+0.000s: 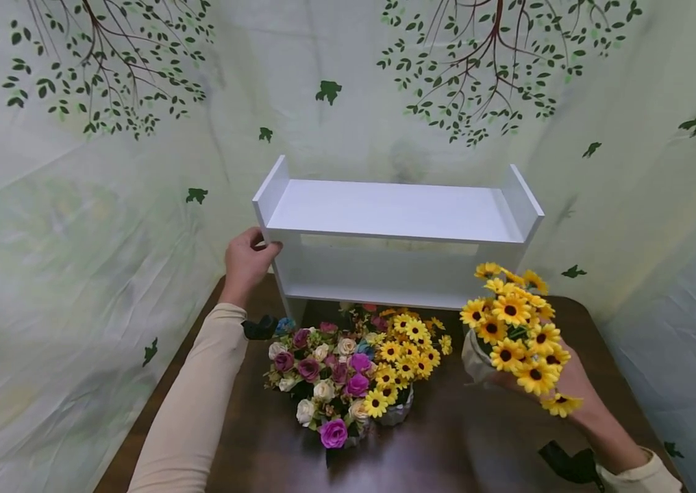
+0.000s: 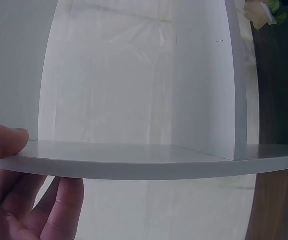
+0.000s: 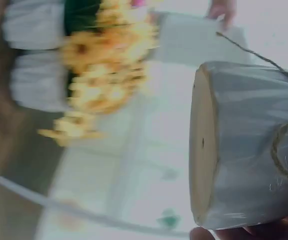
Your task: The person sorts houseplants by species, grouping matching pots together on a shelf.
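My left hand (image 1: 246, 266) pinches the left side panel of a white two-tier shelf (image 1: 385, 209). In the left wrist view, the thumb (image 2: 6, 142) lies on the panel's inner face and the other fingers (image 2: 66, 207) are on its outer side. At the shelf's right front, my right hand (image 1: 585, 400) holds up a pot of yellow sunflowers (image 1: 511, 311). The right wrist view shows this grey-white wrapped pot (image 3: 254, 150) tipped sideways, with its flat tan base and a twine cord visible. Some of the right fingers are hidden behind the pot and blooms.
Pots of pink, purple and cream roses (image 1: 323, 390) stand on the dark wooden table (image 1: 434, 459) before the shelf. Another pot of sunflowers (image 1: 406, 349) is beside them. Behind the shelf hangs a pale cloth backdrop (image 1: 354, 130) printed with branches and leaves.
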Demonstrator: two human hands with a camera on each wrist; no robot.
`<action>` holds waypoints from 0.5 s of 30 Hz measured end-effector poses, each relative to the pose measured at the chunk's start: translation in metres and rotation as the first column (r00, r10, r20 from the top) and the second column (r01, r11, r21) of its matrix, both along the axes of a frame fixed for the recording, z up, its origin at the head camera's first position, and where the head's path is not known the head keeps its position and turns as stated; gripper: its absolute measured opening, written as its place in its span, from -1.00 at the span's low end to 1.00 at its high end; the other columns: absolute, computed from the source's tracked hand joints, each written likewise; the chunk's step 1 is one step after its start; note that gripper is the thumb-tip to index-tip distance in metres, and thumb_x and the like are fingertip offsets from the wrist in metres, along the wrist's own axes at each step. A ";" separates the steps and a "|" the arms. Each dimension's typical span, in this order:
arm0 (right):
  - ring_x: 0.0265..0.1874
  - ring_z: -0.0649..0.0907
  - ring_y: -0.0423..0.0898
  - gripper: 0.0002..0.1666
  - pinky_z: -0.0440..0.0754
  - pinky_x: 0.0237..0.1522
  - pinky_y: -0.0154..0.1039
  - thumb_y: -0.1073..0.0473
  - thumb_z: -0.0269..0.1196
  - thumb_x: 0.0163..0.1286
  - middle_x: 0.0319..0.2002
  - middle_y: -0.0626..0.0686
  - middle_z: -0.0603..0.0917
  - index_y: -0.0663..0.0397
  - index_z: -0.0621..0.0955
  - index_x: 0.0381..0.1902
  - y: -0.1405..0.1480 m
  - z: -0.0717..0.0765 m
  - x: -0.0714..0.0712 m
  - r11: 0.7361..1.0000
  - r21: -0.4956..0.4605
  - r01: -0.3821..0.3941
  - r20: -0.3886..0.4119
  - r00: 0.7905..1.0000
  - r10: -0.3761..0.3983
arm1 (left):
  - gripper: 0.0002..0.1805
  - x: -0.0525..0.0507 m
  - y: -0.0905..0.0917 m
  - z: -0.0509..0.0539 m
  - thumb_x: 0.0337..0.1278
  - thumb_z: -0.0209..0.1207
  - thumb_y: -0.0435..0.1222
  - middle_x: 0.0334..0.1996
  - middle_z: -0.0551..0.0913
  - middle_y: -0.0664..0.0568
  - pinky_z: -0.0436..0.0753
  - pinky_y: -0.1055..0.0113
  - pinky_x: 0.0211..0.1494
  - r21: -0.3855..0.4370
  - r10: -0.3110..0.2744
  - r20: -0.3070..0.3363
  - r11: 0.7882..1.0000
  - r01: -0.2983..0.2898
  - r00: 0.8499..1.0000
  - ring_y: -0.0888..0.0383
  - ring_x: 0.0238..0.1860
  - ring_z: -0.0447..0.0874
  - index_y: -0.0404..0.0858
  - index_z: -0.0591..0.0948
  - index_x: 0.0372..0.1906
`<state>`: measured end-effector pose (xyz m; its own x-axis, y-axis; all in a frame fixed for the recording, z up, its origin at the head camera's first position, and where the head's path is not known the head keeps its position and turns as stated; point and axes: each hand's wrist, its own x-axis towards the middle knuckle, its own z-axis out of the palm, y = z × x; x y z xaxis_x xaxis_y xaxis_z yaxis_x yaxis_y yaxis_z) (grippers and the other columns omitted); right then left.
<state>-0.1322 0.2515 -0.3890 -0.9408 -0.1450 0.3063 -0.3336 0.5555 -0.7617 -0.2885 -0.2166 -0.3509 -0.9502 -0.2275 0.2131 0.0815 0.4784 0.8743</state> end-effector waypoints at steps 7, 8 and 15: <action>0.08 0.50 -0.53 0.13 0.42 0.00 -0.68 0.35 0.54 -0.05 0.18 -0.42 0.48 -0.09 0.27 0.47 -0.014 0.084 -0.013 0.992 0.049 -0.119 -0.059 0.991 0.122 | -0.53 -0.001 0.003 0.002 0.26 0.20 -0.20 0.29 0.56 -0.20 0.57 -0.11 0.26 0.001 -0.001 -0.015 1.000 0.001 1.000 -0.20 0.26 0.58 -0.27 0.54 0.24; 0.09 0.50 -0.53 0.14 0.41 0.01 -0.68 0.35 0.54 -0.05 0.19 -0.41 0.48 -0.12 0.27 0.47 -0.016 0.093 -0.016 0.991 0.048 -0.128 -0.065 0.989 0.131 | -0.53 -0.001 0.003 0.002 0.26 0.20 -0.20 0.29 0.56 -0.20 0.58 -0.11 0.26 -0.002 0.003 -0.016 1.000 -0.003 1.000 -0.20 0.26 0.58 -0.27 0.55 0.23; 0.20 0.46 -0.39 0.08 0.36 0.12 -0.65 0.33 0.48 0.05 0.28 -0.28 0.47 -0.23 0.24 0.48 -0.032 0.139 -0.042 0.981 -0.030 -0.190 -0.019 0.982 0.189 | -0.53 0.001 0.002 0.000 0.27 0.19 -0.20 0.31 0.55 -0.19 0.57 -0.09 0.27 -0.007 0.013 0.001 1.000 -0.013 1.000 -0.19 0.28 0.57 -0.26 0.54 0.24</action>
